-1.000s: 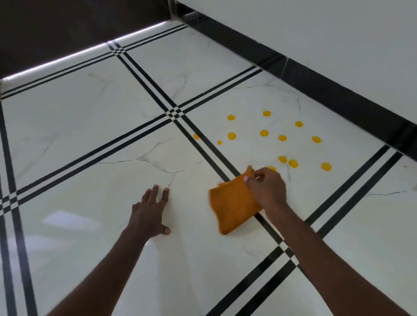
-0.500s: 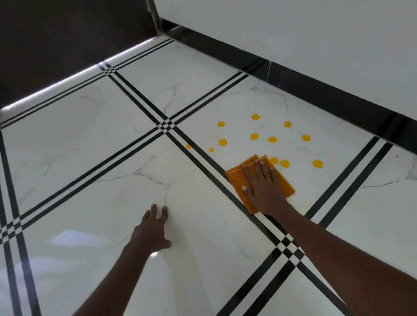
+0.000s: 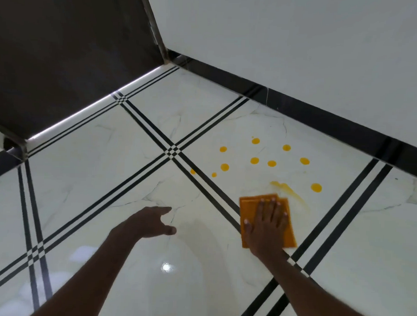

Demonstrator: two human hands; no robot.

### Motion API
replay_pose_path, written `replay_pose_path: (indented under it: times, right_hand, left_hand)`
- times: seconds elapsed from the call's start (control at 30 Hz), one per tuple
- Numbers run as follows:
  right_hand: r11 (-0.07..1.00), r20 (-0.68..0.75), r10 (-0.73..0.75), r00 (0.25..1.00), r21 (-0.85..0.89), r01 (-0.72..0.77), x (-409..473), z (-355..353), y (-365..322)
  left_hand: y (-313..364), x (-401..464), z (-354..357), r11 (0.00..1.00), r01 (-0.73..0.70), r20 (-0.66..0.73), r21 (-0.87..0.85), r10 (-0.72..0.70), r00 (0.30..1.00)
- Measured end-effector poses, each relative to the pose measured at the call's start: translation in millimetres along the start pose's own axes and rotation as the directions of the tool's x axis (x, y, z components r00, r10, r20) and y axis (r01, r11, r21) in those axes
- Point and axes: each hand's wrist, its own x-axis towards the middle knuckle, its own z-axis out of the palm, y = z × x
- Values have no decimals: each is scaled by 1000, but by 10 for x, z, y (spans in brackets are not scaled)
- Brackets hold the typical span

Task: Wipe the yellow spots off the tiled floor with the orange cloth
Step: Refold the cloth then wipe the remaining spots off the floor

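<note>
On the near right of the tiled floor (image 3: 89, 168), in the head view, the right hand (image 3: 267, 227) lies flat on the orange cloth (image 3: 250, 204), its fingers (image 3: 273, 206) spread apart and pressing down rather than clamped on anything. The cloth is a folded, roughly square pad with a soft, slightly napped look, one layer peeping out along its far edge; it sits just right of a black double stripe (image 3: 215, 191) in the tiling. Just beyond its far right corner runs a yellow smear (image 3: 289, 190), thin and streaky. The remaining yellow spots (image 3: 254, 160) are small, round, opaque dots scattered farther off on the same tile, toward the dark skirting (image 3: 322, 112) at the foot of the white wall (image 3: 301, 43); two lie close to the stripe on the left. The left hand (image 3: 151, 221) hovers near the floor, well left of the cloth, fingers loosely apart and holding nothing; whether it touches the tile I cannot tell. The floor is glossy, marble-veined and pale, so it probably lets the cloth glide and spread wet paint. To wipe well, it seems wise to keep the palm flat with even pressure, pass over the smear, then sweep outward through the dots in overlapping strokes, turning to a clean face once the cloth loads up.
</note>
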Motion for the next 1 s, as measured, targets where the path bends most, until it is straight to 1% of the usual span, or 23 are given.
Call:
replay_pose_path:
  times: [0.07,0.13,0.17,0.2,0.23,0.27,0.33,0.37,0.4,0.43,0.5,0.57,0.6,0.63,0.67,0.73,0.77,0.83,0.87,0.9,0.93,0.97,1.0]
  right_hand:
    - [986,52,-157,986,-49,160,452,76,-25]
    - [970,89,-202,975,-121,212,864,78,103]
    - [968,45,-205,978,-138,210,1015,68,249]
    - [976,-9,-174,985,-133,172,1068,-4,422]
    - [989,-63,-98,993,-115,91,1017,-81,604]
    - [997,-99,20,995,-76,-28,878,-157,742]
    - [965,-155,250,956,-37,-258,531,-199,776]
    - [948,-177,304,936,-43,-316,405,-146,658]
    - [948,-163,304,939,-46,-315,361,-69,494]
    - [966,-147,244,959,-54,-254,391,5,295]
    - [995,-140,-13,990,-99,-1,646,167,7]
    - [958,-13,-241,970,-163,236,991,170,-57]
    - [933,34,-301,953,-195,302,1150,140,35]
    - [928,51,-307,950,-206,311,1264,79,191]
    - [947,30,-244,969,-210,245,1327,23,390]
    - [987,-105,10,994,-161,-27,1209,-119,856]
    - [977,-178,155,972,-116,-177,1029,-192,1085]
    - [902,-208,418,885,-21,-431,589,-246,1331]
    - [851,-220,515,829,18,-524,463,-251,1335]
    - [808,-221,583,782,53,-587,468,-234,1286]
    - [789,-223,609,761,71,-610,598,-229,1192]
    - [805,-240,587,773,70,-590,793,-213,1076]
    - [845,-255,527,810,53,-533,1050,-210,958]
  left_hand:
    - [59,94,-137,999,-35,-17,-10,35,999]
    - [59,206,-159,998,-61,-22,-16,60,998]
    - [14,261,-154,998,-68,-17,-13,67,998]
    - [-43,311,-144,998,-69,-3,-2,69,998]
    - [-105,367,-129,998,-70,21,7,70,997]
    - [-175,430,-103,998,-68,44,20,67,997]
    - [-253,588,11,995,-76,71,60,72,995]
    - [-221,669,97,993,-80,77,83,73,994]
    - [-131,766,200,990,-92,74,104,85,994]
    - [-6,857,308,985,-119,48,128,114,992]
    - [334,1066,533,955,-226,-51,192,240,969]
    - [721,1204,684,910,-339,-121,239,374,919]
    - [896,1260,742,890,-378,-118,255,416,902]
    - [1038,1287,779,877,-394,-113,275,437,893]
    - [1131,1321,801,869,-394,-115,300,443,889]
    - [1210,1358,828,865,-368,-127,340,430,894]
    - [1224,1374,834,866,-357,-134,350,423,896]
    - [1226,1377,859,862,-339,-148,375,417,897]
    - [1225,1368,871,861,-332,-156,385,415,896]
    - [1231,1371,884,862,-331,-167,385,418,893]
    - [1232,1384,888,863,-334,-173,380,421,890]
    - [1220,1388,899,864,-334,-168,377,418,893]
    - [1223,1415,921,864,-333,-170,378,419,892]
